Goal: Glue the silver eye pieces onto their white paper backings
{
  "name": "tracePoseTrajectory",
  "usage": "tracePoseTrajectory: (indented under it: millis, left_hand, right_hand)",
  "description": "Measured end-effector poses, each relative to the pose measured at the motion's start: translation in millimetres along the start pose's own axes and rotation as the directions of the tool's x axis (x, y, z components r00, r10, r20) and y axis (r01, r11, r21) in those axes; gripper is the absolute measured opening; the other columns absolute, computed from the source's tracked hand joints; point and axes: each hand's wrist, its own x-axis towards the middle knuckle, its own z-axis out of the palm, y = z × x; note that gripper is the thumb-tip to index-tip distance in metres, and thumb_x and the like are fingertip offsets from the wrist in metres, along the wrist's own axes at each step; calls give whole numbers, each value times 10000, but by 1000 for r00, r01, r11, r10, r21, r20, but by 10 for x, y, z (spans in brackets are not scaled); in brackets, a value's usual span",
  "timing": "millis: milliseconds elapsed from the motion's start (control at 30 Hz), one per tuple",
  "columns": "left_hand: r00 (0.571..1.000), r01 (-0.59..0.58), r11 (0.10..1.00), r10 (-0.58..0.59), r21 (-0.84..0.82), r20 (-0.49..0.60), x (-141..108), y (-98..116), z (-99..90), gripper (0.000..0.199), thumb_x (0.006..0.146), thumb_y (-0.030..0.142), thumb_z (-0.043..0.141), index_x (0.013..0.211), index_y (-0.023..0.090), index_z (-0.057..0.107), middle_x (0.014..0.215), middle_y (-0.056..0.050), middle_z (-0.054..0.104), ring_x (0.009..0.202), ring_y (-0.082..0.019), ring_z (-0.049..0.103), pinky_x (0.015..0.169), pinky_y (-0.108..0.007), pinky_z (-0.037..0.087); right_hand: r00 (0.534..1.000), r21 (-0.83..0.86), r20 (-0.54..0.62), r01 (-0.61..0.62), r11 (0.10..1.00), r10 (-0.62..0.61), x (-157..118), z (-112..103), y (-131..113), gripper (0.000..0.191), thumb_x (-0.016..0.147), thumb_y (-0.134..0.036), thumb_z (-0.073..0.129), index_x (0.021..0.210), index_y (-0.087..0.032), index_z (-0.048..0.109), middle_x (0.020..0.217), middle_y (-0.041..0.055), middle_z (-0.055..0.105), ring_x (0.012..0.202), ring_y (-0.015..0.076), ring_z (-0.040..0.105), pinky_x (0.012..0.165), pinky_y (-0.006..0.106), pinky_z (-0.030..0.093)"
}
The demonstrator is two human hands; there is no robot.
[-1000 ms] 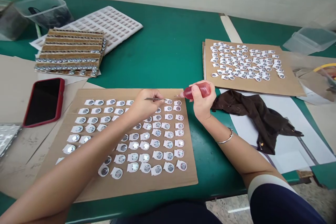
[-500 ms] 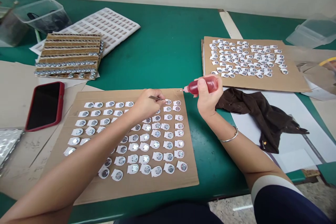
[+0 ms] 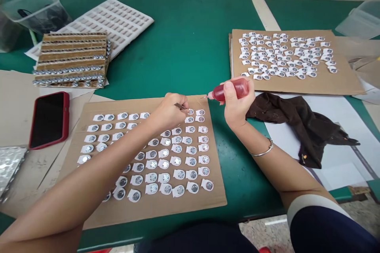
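Observation:
My left hand is closed around metal tweezers, low over the far right part of a cardboard sheet. Rows of small white tabs with round silver discs lie on this sheet. Beside my left fingers is one such tab in the farthest row. My right hand grips a squeeze bottle of red liquid, tilted nearly level. Its thin needle tip points left, above the sheet's far right corner. Whether the tweezers pinch anything is too small to tell.
A second cardboard sheet with similar tabs lies at the far right, near a dark brown cloth. To the left are a red-cased phone, corrugated strips with silver discs, a white grid sheet and a clear bin.
The camera view has shifted slightly. Both hands keep their grips; my left hand and the tweezers have moved a little, while the bottle stays almost in place.

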Motion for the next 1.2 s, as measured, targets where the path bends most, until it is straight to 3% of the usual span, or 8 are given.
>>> tracePoseTrajectory:
  millis: [167, 333, 567, 733, 1200]
  left_hand:
    - [998, 53, 999, -53, -7, 28, -17, 42, -9, 68, 673, 176, 573, 610, 155, 560, 581, -21, 554, 499, -103, 434, 465, -248, 309]
    - [999, 42, 998, -43, -39, -12, -90, 117, -59, 61, 682, 190, 579, 640, 147, 582, 601, -28, 576, 533, -109, 473, 497, -242, 339]
    - [989, 140, 983, -145, -118, -30, -393, 188, -97, 101, 722, 252, 587, 712, 152, 599, 650, -30, 589, 540, -102, 463, 493, -229, 336]
    - [997, 79, 992, -79, -96, 2, -510, 116, 1, 88, 738, 227, 561, 695, 154, 587, 615, -18, 559, 540, -94, 442, 492, -218, 334]
    - [1000, 29, 998, -29, -58, 5, -442, 31, 85, 65, 715, 206, 559, 674, 157, 565, 578, -19, 535, 512, -98, 432, 463, -236, 309]
  right_hand:
    - [1000, 34, 7, 6, 999, -6, 13, -13, -65, 351, 802, -500, 547, 957, -198, 458, 913, 77, 547, 885, 229, 621, 624, 359, 546]
    - [998, 43, -22, 55, 998, -54, 9, -24, -121, 326, 811, -475, 545, 956, -196, 457, 908, 76, 550, 828, 206, 628, 592, 332, 537]
    - [999, 52, -22, 36, 998, -35, 8, -25, -125, 326, 807, -481, 547, 953, -202, 461, 944, 79, 544, 909, 233, 622, 625, 347, 540]
    - [1000, 46, 5, 9, 999, -9, -16, -9, -105, 332, 791, -481, 569, 927, -194, 471, 943, 82, 542, 925, 237, 611, 652, 367, 544]
    - [999, 46, 37, 3, 999, -5, -39, -2, -87, 346, 796, -485, 559, 967, -196, 473, 935, 80, 545, 901, 223, 606, 662, 366, 547]
